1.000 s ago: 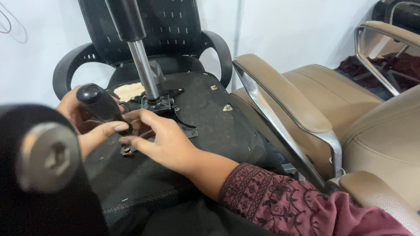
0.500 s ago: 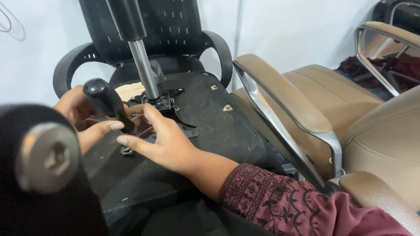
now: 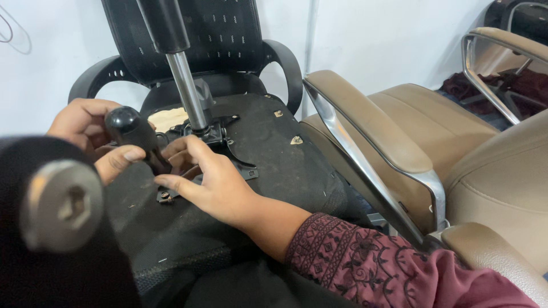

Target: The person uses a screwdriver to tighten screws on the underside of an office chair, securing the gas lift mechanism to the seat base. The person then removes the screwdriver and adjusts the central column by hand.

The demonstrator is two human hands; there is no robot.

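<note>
The left hand point(image 3: 91, 128) now grips the black handle point(image 3: 134, 134), which stands more upright than before. The right hand point(image 3: 208, 182) rests open, holding nothing, on the bracket point(image 3: 228, 151) under the upturned chair point(image 3: 268, 148), so the work there goes on.

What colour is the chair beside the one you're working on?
Tan, with a chrome armrest frame: the tan chair, clearest in the head view.

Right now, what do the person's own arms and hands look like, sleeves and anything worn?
Both hands are bare: no gloves, rings or watch visible. The right hand comes out of a long maroon sleeve with dark floral embroidery near the cuff. The left hand shows only to the wrist; its sleeve is out of view.
</note>
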